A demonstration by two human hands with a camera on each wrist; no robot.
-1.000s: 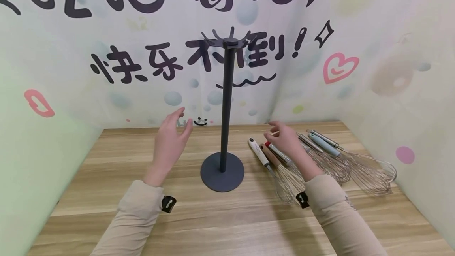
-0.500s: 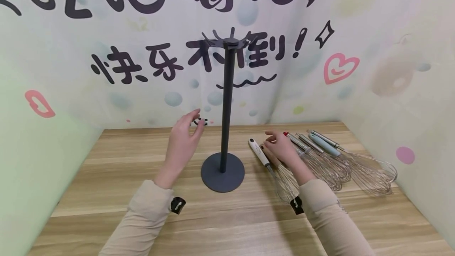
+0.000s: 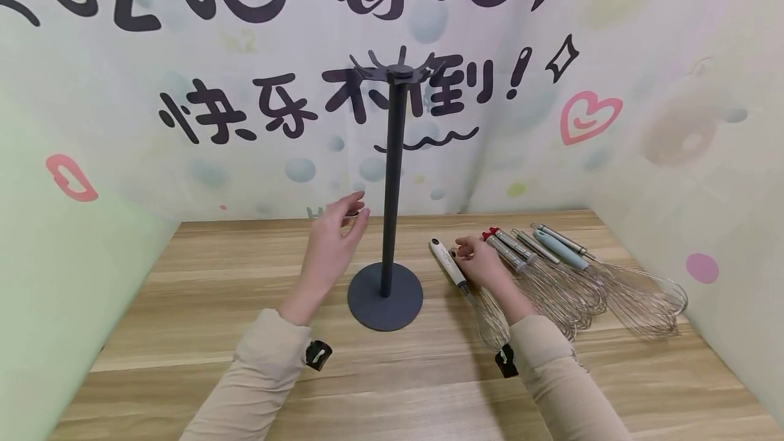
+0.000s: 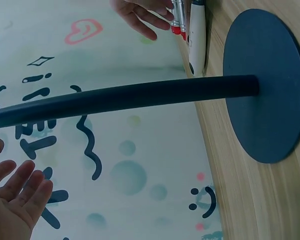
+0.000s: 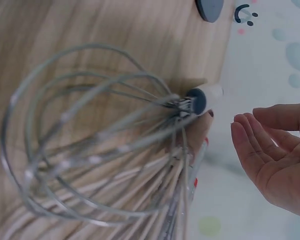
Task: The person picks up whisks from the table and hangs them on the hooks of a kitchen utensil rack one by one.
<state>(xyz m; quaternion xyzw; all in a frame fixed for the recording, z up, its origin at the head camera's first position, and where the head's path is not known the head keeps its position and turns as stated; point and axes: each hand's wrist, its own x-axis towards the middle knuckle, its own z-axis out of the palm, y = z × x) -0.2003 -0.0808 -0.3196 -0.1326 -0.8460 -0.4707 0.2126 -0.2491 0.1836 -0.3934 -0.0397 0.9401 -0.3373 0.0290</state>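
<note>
A dark metal stand (image 3: 394, 169) with a round base and a ring of hooks on top stands upright on the table. My left hand (image 3: 333, 237) hovers left of its pole, fingers loosely bent and holding nothing; the left wrist view shows the hand (image 4: 17, 200) apart from the pole. Over the whisk handles hangs my right hand (image 3: 484, 264). The right wrist view shows that hand (image 5: 280, 160) with relaxed fingers and nothing in them. Nearest to it lie a white-handled whisk (image 3: 447, 263) and a brown-handled whisk (image 5: 197, 135), the latter mostly hidden behind the hand in the head view.
Right of my right hand lie several more whisks, among them red-tipped metal ones (image 3: 505, 250) and a blue-handled one (image 3: 560, 250). The wooden table (image 3: 202, 271) meets a printed cloth wall (image 3: 257, 175) at the back and sides.
My left hand has moved right, closer to the stand's pole. The right hand has come lower and slightly left, from the red-tipped whisk to above the brown-handled whisk.
</note>
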